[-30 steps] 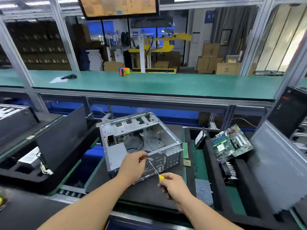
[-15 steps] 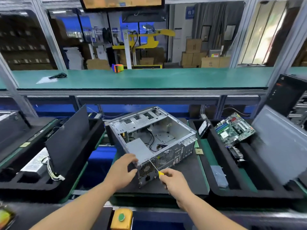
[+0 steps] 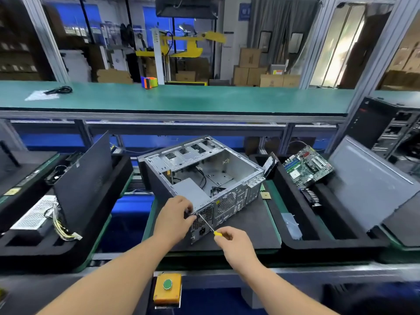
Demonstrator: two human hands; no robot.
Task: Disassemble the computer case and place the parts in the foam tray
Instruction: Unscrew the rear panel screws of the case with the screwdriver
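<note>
An open grey computer case [image 3: 204, 176] lies on its side on a black mat, rear panel toward me, with a power supply [image 3: 191, 192] still inside. My left hand [image 3: 175, 219] grips the case's near rear corner. My right hand [image 3: 236, 244] holds a yellow-handled screwdriver [image 3: 208, 225], whose tip touches the rear panel beside my left fingers. To the right stands a black foam tray [image 3: 302, 242] holding a green motherboard [image 3: 308, 167], a drive [image 3: 270, 164] and a grey side panel [image 3: 368, 183].
On the left, another foam tray [image 3: 34, 248] carries a power supply with cables [image 3: 34, 217] and a black panel [image 3: 84, 180]. A yellow box with a green button [image 3: 167, 288] sits at the near edge. Another black case [image 3: 386, 126] stands far right. A green shelf [image 3: 181, 96] runs behind.
The view has shifted, so the case sits lower and more central. My left hand went from the case's top edge to its near rear corner. The screwdriver stays at the rear panel.
</note>
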